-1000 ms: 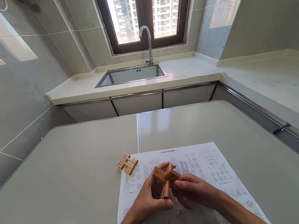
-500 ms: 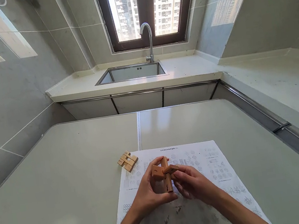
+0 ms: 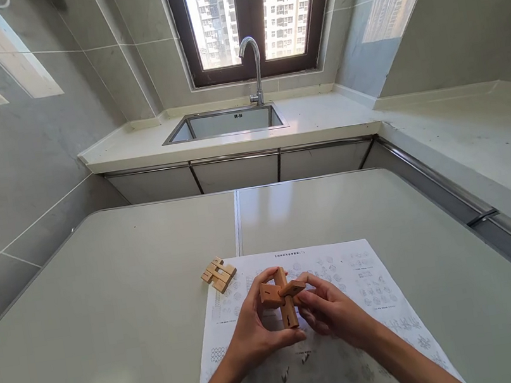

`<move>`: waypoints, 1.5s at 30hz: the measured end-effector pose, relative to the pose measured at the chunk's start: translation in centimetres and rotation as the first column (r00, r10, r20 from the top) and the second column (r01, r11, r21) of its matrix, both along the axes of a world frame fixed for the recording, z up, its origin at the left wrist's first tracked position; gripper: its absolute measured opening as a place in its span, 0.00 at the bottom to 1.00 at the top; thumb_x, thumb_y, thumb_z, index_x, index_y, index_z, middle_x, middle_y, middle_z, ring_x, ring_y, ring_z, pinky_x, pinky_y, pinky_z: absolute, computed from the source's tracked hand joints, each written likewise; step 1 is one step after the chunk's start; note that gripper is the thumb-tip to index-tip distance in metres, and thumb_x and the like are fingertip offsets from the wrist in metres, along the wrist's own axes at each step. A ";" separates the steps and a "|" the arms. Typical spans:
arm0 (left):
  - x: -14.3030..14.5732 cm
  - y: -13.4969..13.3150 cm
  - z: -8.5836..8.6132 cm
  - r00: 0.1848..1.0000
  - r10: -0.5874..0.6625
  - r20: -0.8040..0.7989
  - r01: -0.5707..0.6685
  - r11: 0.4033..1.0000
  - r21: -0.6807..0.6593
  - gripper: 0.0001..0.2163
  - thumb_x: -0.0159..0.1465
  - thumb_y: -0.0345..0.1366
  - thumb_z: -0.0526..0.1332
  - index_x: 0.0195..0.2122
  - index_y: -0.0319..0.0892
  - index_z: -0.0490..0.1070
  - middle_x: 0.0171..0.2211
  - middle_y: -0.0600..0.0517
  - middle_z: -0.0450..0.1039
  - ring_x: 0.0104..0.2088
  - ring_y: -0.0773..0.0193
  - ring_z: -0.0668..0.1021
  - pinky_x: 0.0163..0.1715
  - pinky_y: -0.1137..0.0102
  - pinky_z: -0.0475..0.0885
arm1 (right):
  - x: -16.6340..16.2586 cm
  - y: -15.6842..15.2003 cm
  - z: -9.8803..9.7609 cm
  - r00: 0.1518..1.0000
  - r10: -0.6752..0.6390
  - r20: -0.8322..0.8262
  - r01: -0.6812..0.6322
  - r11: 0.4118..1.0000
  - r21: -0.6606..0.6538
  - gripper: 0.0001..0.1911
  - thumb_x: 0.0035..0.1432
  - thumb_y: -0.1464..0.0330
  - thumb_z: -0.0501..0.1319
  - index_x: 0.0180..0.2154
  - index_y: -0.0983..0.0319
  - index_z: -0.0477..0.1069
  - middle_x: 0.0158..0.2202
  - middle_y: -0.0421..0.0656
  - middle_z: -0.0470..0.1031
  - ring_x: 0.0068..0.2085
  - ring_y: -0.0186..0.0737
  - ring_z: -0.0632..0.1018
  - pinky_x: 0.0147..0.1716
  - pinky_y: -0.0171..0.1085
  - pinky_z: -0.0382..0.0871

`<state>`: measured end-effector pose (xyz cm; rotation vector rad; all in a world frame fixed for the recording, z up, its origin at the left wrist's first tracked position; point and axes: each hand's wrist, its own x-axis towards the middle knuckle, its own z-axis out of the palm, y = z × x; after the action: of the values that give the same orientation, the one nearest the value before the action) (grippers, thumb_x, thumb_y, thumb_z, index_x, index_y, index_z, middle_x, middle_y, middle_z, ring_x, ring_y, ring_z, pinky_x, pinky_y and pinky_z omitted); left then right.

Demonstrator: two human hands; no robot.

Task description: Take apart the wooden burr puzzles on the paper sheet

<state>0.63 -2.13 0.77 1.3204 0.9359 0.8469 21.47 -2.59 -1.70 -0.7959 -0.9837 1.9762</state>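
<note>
Both hands hold a small wooden puzzle of crossed notched bars [image 3: 282, 295] above a printed instruction sheet [image 3: 371, 289]. My left hand [image 3: 254, 329] pinches it from the left, thumb under the upright bar and fingers curled over the top. My right hand [image 3: 333, 311] grips the right end of the crosswise bar with its fingertips. A second set of interlocked wooden pieces [image 3: 218, 274] lies flat on the table at the sheet's far left corner, apart from both hands.
The sheet lies on a pale grey table [image 3: 111, 315] with a seam down its middle. Beyond a gap stands a counter with a steel sink [image 3: 226, 123] and tap [image 3: 254, 67] under a window. Another counter [image 3: 478, 139] runs along the right.
The puzzle has turned in my hands: its long bar, tilted a second ago, now stands nearly upright. Both hands keep their grip and have shifted slightly.
</note>
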 end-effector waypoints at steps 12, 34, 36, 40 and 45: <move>0.0 -0.2 0.7 0.999 -0.021 -0.042 0.022 0.999 0.038 0.43 0.50 0.32 0.78 0.66 0.52 0.60 0.64 0.45 0.69 0.58 0.46 0.77 0.56 0.56 0.74 | 0.3 0.0 0.1 0.999 0.034 -0.007 -0.034 0.999 0.031 0.19 0.69 0.51 0.64 0.46 0.59 0.69 0.22 0.30 0.62 0.19 0.25 0.52 0.18 0.29 0.45; 0.2 -0.5 0.4 0.954 0.153 -0.259 -0.022 0.894 0.448 0.43 0.47 0.28 0.76 0.63 0.53 0.61 0.52 0.49 0.73 0.45 0.55 0.77 0.45 0.60 0.78 | -0.1 -0.1 0.5 0.958 -0.192 0.211 0.126 0.949 0.290 0.19 0.69 0.50 0.63 0.49 0.57 0.74 0.42 0.46 0.77 0.41 0.43 0.77 0.40 0.39 0.72; 0.3 -0.5 0.1 0.940 0.213 -0.266 -0.032 0.832 0.553 0.42 0.49 0.26 0.73 0.64 0.54 0.59 0.56 0.48 0.71 0.47 0.55 0.77 0.47 0.60 0.78 | -0.1 -0.2 0.9 0.899 -0.350 0.262 0.211 0.872 0.442 0.17 0.71 0.51 0.61 0.48 0.57 0.76 0.50 0.48 0.75 0.51 0.48 0.75 0.51 0.43 0.70; 0.3 -0.4 -0.6 0.917 0.266 -0.296 -0.007 0.755 0.656 0.39 0.56 0.26 0.69 0.66 0.54 0.57 0.58 0.46 0.69 0.55 0.52 0.76 0.50 0.59 0.80 | 0.0 -0.4 0.5 0.900 -0.341 0.270 0.249 0.913 0.322 0.22 0.74 0.49 0.53 0.46 0.58 0.74 0.34 0.42 0.72 0.36 0.43 0.73 0.39 0.39 0.68; 0.1 0.0 -1.4 0.860 0.344 -0.376 0.098 0.613 0.784 0.38 0.60 0.25 0.66 0.69 0.53 0.54 0.58 0.44 0.72 0.57 0.51 0.77 0.55 0.56 0.77 | 0.0 -0.4 0.3 0.958 -0.187 0.219 0.149 0.973 0.179 0.21 0.69 0.48 0.62 0.46 0.60 0.70 0.22 0.33 0.64 0.24 0.33 0.63 0.25 0.34 0.57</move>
<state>0.73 -2.16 -0.66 2.3648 1.1112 1.1222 21.46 -3.04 -1.38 -1.0036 -1.1555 1.6605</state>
